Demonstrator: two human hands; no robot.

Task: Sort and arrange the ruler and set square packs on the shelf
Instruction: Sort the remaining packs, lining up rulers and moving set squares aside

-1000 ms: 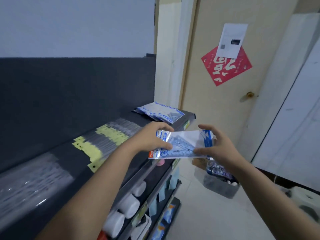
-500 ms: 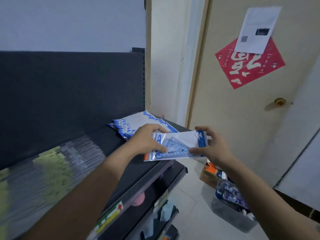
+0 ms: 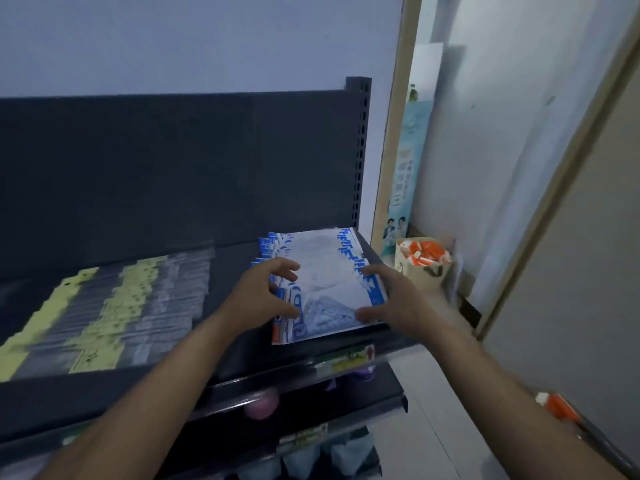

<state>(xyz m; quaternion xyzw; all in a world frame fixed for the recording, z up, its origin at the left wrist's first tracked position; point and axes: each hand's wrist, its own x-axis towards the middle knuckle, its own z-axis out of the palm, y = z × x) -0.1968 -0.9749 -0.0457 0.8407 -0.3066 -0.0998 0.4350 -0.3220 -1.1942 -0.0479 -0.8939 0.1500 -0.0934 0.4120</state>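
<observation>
- Your left hand (image 3: 263, 292) is spread wide. Its fingers arch clear of the top set square pack (image 3: 329, 299), and only the thumb touches the pack's left edge.
- Your right hand (image 3: 391, 299) is also spread. Its thumb and fingertips meet the pack's right edge, but you cannot tell whether it grips.
- That one pack lies flat on a fanned stack (image 3: 311, 247) at the right end of the shelf (image 3: 235, 358). The stack's overlapping edges are too blurred to count.
- Ruler packs (image 3: 114, 306) with yellow tags lie in overlapping rows to the left, too smeared to count.

Glossy plastic packs (image 3: 325, 289), matt shelf (image 3: 242, 362)
</observation>
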